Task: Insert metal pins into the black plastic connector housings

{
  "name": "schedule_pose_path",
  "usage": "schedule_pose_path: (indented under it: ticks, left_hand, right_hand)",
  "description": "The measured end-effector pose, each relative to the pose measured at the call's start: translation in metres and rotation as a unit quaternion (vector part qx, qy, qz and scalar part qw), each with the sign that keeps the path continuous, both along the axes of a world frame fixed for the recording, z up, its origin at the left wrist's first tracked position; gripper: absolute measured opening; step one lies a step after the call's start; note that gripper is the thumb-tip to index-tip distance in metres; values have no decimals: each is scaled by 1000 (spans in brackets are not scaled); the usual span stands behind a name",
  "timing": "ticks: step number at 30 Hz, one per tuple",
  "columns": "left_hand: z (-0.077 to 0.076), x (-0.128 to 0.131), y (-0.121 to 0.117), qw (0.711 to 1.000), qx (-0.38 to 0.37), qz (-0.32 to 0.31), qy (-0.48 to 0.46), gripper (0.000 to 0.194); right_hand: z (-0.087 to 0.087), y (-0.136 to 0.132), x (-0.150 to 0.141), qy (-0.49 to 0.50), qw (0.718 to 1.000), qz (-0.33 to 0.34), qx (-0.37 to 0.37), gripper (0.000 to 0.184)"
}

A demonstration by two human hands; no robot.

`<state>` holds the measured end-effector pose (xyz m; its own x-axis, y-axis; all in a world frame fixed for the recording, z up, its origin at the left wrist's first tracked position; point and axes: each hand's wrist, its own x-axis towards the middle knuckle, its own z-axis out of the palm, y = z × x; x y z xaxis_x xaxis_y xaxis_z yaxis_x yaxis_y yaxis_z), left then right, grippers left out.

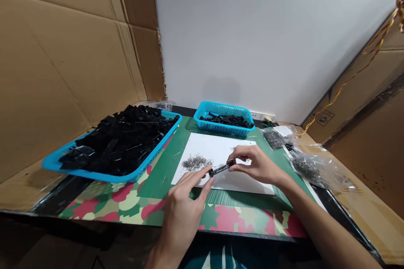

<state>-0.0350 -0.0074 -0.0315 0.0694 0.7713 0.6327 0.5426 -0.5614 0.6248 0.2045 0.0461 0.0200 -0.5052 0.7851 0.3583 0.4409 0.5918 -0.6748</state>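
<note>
Between my two hands is a narrow black plastic part (221,169), held slightly tilted above a white sheet (195,143). My left hand (188,195) has thumb and forefinger closed about its left end. The right end is pinched by the thumb and fingers of my right hand (251,162). Just beyond my left fingers lies a pile of small metal springs or clips (196,162) on the sheet. A few more small metal pieces (235,148) lie behind my right hand, partly hidden by it.
A large blue tray (142,175) heaped with black pieces stands on the left. At the back is a smaller blue basket (221,127) of black parts. Clear bags of metal pieces (274,138) lie on the right. Cardboard walls (75,50) flank the table, and a yellow wire (342,86) hangs right.
</note>
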Motion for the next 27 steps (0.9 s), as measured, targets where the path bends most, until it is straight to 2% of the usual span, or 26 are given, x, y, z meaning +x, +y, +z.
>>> schedule_pose_path:
  ticks: [3, 5, 7, 9, 12, 16, 19, 21, 24, 27]
  left_hand:
    - [12, -10, 4, 999, 11, 23, 22, 31]
    - [26, -26, 9, 997, 31, 54, 50, 23]
    - [41, -50, 17, 986, 49, 123, 97, 18]
    - [55, -77, 25, 966, 76, 205, 141, 16]
    - [68, -111, 38, 933, 65, 293, 199, 16]
    - [73, -134, 59, 913, -22, 276, 300, 12]
    - [81, -138, 67, 894, -43, 267, 358, 18]
    - [91, -141, 64, 883, -50, 289, 366, 24]
    - [108, -149, 46, 870, -75, 320, 368, 30]
    - [116, -159, 25, 838, -57, 378, 389, 37]
  right_hand:
    - [9, 18, 12, -5, 992, -105, 65, 25]
    - [15, 40, 27, -24, 970, -211, 115, 26]
    - [18, 66, 41, -46, 939, -311, 142, 32]
    - [19, 87, 51, -67, 921, -362, 127, 40]
    - [16, 98, 53, -89, 934, -334, 88, 50]
    - [12, 78, 41, -112, 958, -251, 80, 35]
    - [9, 56, 38, -147, 973, -160, 81, 31]
    - [3, 46, 42, -168, 971, -143, 88, 31]
    - [-10, 37, 54, -163, 967, -159, 113, 30]
    - [-23, 35, 67, -169, 963, -166, 129, 30]
